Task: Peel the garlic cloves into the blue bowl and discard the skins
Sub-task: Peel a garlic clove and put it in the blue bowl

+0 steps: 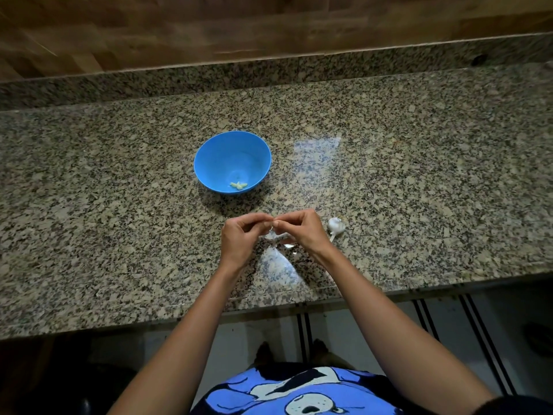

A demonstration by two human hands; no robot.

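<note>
- The stone counter (419, 175) fills most of the picture from the left edge to the right edge. A wood wall runs across the top.
- The blue bowl (221, 157) sits on the counter, a little above the middle and a bit to the left.
- The left hand (239, 238) and the right hand (302, 232) meet in the middle of the picture. They are just below the bowl and do not touch it. Both hands have curled fingers, and their tips come together.
- The garlic bulb (335, 226) lies on the counter just to the right of the right hand. It is near the hand but not touching. Its stem points down toward the lower edge.
- The garlic clove (273, 229) is a small pale bit pinched between the tips of both hands (fingers hide most of it, so I cannot tell which way it lies or how much skin is left).
- A few peeled cloves (238, 184) lie at the bottom of the bowl, on the side close to the hands.
- I think the next move turns on this: the bowl is up the picture from the clove and a bit left, so the left hand is closer for dropping it in.
- The bulb is on the other side, so the right hand is closer for picking a new clove.
</note>
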